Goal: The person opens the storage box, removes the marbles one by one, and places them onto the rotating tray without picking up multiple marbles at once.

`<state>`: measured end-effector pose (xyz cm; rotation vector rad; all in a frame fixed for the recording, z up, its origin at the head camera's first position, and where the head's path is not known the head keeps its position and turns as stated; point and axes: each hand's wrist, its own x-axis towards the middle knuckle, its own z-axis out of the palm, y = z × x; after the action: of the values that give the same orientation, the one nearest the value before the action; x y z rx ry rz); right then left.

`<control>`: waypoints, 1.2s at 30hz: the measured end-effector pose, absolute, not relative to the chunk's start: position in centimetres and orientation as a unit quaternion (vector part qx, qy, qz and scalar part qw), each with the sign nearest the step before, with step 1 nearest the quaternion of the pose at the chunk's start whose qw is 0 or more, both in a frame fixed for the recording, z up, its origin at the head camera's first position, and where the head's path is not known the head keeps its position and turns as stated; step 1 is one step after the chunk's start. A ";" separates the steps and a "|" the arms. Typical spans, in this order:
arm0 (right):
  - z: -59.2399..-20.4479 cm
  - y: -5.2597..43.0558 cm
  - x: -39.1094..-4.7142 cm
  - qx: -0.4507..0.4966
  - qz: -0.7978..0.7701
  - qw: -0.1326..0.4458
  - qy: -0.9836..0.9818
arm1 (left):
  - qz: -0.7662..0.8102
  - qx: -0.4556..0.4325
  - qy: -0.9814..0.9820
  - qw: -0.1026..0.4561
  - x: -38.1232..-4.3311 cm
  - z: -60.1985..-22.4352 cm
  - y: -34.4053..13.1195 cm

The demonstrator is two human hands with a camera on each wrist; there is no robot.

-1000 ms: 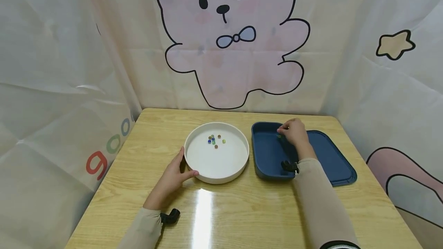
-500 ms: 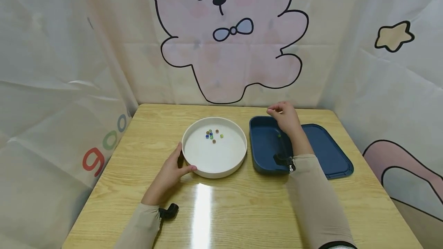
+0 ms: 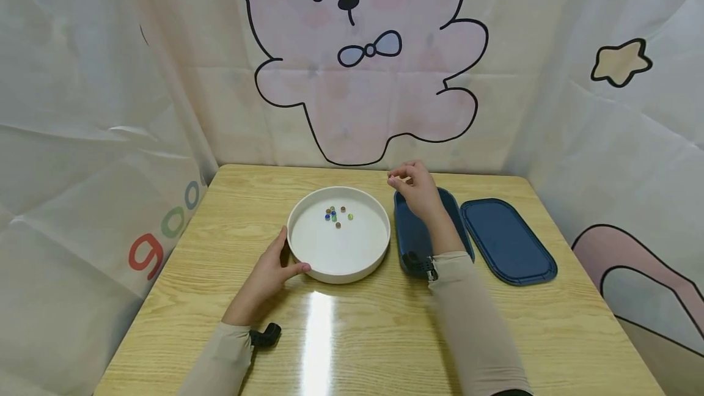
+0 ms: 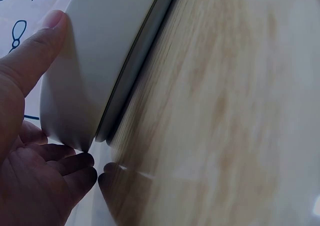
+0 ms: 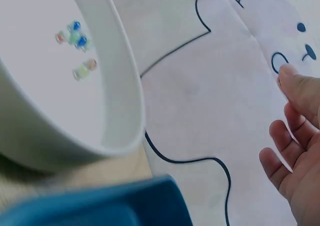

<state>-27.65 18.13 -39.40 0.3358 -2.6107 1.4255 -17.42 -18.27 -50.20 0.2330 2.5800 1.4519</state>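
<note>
My left hand point(image 3: 266, 277) steadies a round white dish point(image 3: 341, 255), its thumb and fingers spread around the outer wall at the near left. In the left wrist view, the thumb point(image 4: 47, 40) lies against the wall and the curled fingers touch near its base. Several small coloured glass marbles point(image 3: 333, 214) lie in the dish. My right hand point(image 3: 420, 194) hovers over the far left corner of a dark blue box point(image 3: 407, 231), thumb and forefinger pinching a tiny marble, barely visible at the fingertips. The right forearm hides part of the box's inside.
A flat blue lid point(image 3: 508, 240) lies on the wooden table point(image 3: 352, 347) right of the box. Cloth with a printed bear point(image 3: 357, 96) hangs behind the table. The box stands close beside the dish.
My right hand has risen from inside the box and moved left toward the dish. A green marble seen in the box half a second ago is now hidden. The left hand stays at the dish.
</note>
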 end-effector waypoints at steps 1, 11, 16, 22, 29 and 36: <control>-39.6 17.6 -27.7 0.118 0.475 0.071 -0.869 | 0.488 0.080 0.865 0.084 -17.4 -50.2 -18.3; -41.4 12.6 -28.7 0.156 0.465 0.030 -0.871 | 0.494 0.095 0.860 0.084 -17.5 -50.0 -18.4; -42.7 10.4 -29.9 0.173 0.449 -0.005 -0.877 | 0.496 0.092 0.859 0.083 -17.6 -50.0 -18.5; -44.1 8.9 -31.3 0.159 0.425 -0.018 -0.891 | 0.512 0.092 0.850 0.089 -17.6 -50.1 -18.6; -45.0 8.8 -31.8 0.139 0.408 -0.037 -0.901 | 0.516 0.086 0.848 0.087 -17.6 -50.5 -18.6; -43.8 9.5 -31.8 0.150 0.408 -0.031 -0.900 | 0.512 0.083 0.850 0.089 -17.7 -50.3 -18.8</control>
<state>-31.83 9.48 -43.78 0.4804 -2.8841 1.3069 -17.73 -18.81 -50.30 0.2461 2.5293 1.5248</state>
